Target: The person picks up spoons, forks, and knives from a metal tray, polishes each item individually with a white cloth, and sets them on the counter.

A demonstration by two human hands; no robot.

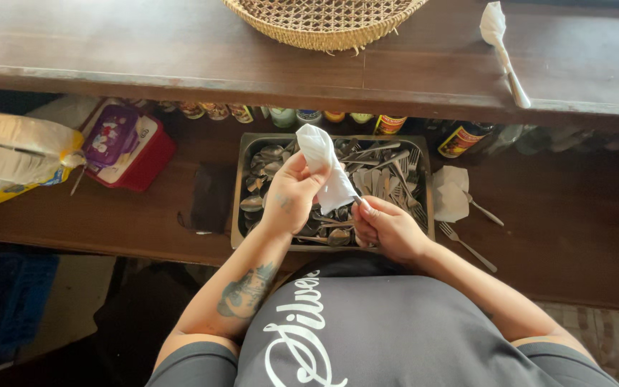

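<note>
Looking down from the head camera, the left hand [291,192] pinches the top of a white paper napkin [326,166] while the right hand [388,228] closes its fingers round the napkin's lower end and a metal utensil handle, both above a rectangular steel tray of loose spoons and forks [241,188]. Left of the tray sit a red box with a purple-and-white package [125,145] and a pale yellow sack [12,158]; bottles with coloured labels [390,125] line the shelf behind, and a wrapped utensil [503,54] lies on the upper wooden counter [145,50] beside a woven basket [324,21].

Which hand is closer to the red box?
Left. The left hand, holding a white napkin, sits just right of the red box. The right hand is farther right, over the cutlery tray.
</note>
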